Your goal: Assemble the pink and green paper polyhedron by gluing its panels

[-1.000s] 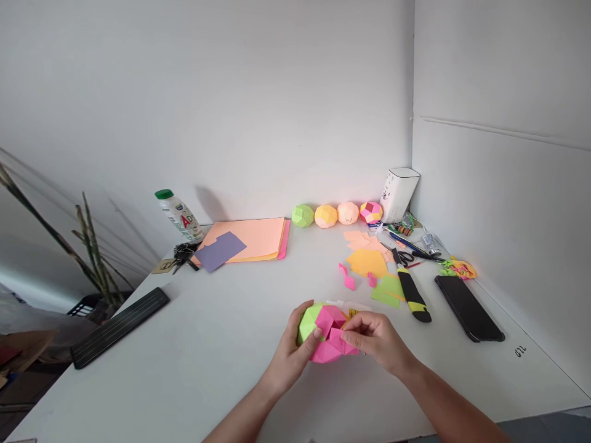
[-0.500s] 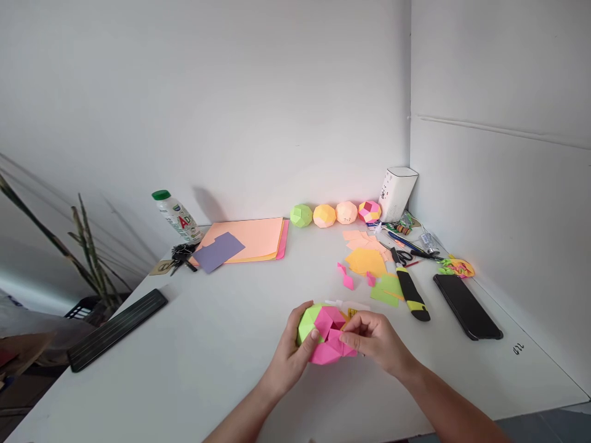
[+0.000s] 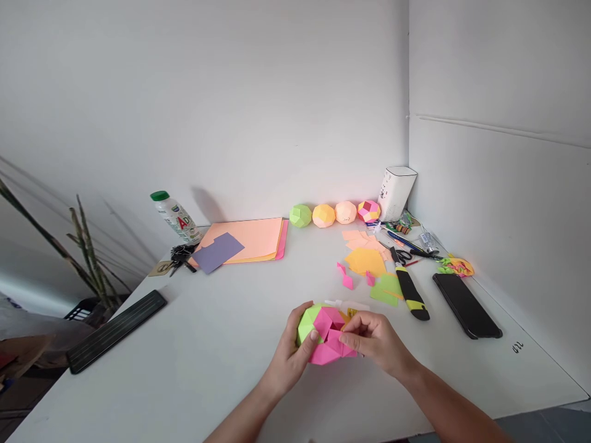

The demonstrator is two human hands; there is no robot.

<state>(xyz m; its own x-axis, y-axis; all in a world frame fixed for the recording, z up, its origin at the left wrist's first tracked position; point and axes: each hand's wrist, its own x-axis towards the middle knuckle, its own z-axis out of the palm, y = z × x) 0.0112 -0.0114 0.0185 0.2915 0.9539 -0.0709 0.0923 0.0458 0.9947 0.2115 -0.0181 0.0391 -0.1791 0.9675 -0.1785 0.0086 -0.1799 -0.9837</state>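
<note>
A green and pink faceted paper ball (image 3: 325,352) is held between my hands above the front of the table. My left hand (image 3: 295,347) wraps round its left side, the thumb lying across the front. On the right side, my right hand (image 3: 376,339) pinches the edge of a pink paper face beside a dark gap in the ball. Just behind the ball lies a white tube with a yellow label (image 3: 351,306), partly hidden by it. Small folded pink paper pieces (image 3: 348,282) lie beyond, near orange paper pieces (image 3: 366,263) and green paper pieces (image 3: 385,290).
Finished-looking paper balls (image 3: 324,216) line the wall beside a white box (image 3: 398,194). To the right are a utility knife (image 3: 412,294), scissors (image 3: 404,256) and a phone (image 3: 467,306). Paper sheets (image 3: 249,237), a bottle (image 3: 175,216), keys (image 3: 183,253) and a black strip (image 3: 117,330) occupy the left.
Both hands keep the same grip on the paper ball, with almost no movement. The view has shifted very slightly.
</note>
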